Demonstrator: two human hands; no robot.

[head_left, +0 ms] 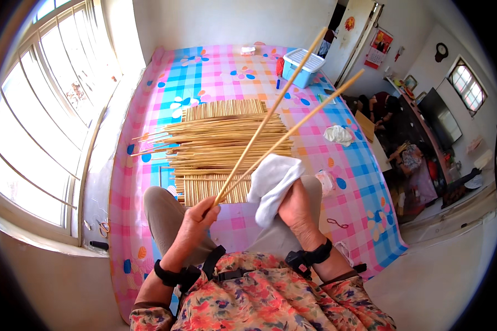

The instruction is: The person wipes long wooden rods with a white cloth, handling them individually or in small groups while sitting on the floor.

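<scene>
My left hand [200,214] is closed round the lower ends of two long tan reed sticks [274,110], which slant up and away to the right, spreading apart. In my right hand [295,208] is a bunched white cloth [277,181], hanging beside the sticks' lower part. Beyond my knees lies a loose pile of similar sticks [221,138], their ends jutting out unevenly to the left. Under the pile, a mat of sticks laid side by side [223,110] shows at its far and near ends.
A pink and blue checked sheet [143,193] covers the bed. On it are a blue box with a white lid [301,74], another white cloth [338,135] and a red loop [337,223]. Scissors [103,227] lie on the left windowsill. Two people [382,105] are at the right, below the bed.
</scene>
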